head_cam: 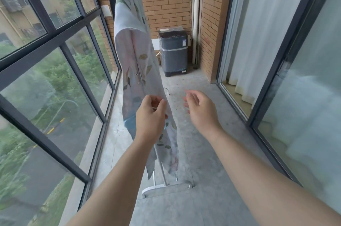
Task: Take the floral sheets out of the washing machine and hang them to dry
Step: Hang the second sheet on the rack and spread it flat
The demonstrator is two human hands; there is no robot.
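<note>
While my left hand (150, 115) pinches the floral sheet (132, 59) draped over the drying rack (166, 188), my right hand (199, 109) hovers open beside it. Hanging step; next likely needs both hands spreading it.

The drying rack (166, 188) is mostly hidden under the floral sheet (132, 56); only its foot shows, toward 6 o'clock. The left hand (150, 120) covers part of the sheet's edge. The label (184, 43) on the washing machine (173, 50), toward 12 o'clock, is too small to read. Both forearms (118, 179) run off the bottom edge.
</note>
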